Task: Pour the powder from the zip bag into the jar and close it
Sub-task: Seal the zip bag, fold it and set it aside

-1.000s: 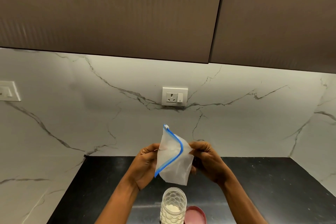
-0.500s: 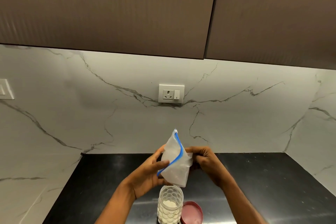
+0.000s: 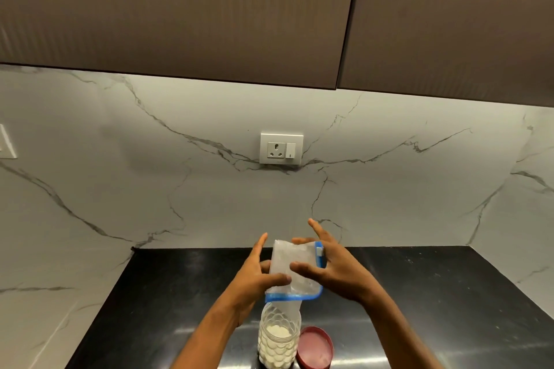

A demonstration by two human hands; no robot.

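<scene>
A clear zip bag (image 3: 292, 271) with a blue zip strip hangs upside down, its blue mouth just over the jar's opening. My left hand (image 3: 254, 274) grips the bag's left side, thumb across its front. My right hand (image 3: 332, 268) rests against the bag's right side with fingers spread, one finger raised. The clear patterned jar (image 3: 279, 338) stands open on the black counter, partly filled with white powder. Its red lid (image 3: 315, 347) lies upside down on the counter, touching the jar's right side.
The black counter (image 3: 419, 293) runs to a white marble wall at the back and on both sides. A wall socket (image 3: 281, 148) sits above the hands. Brown overhead cabinets (image 3: 209, 9) hang above.
The bag has been turned over, its blue mouth swinging from the top down to the jar's opening. Both hands have lowered, and my right hand's fingers have opened out.
</scene>
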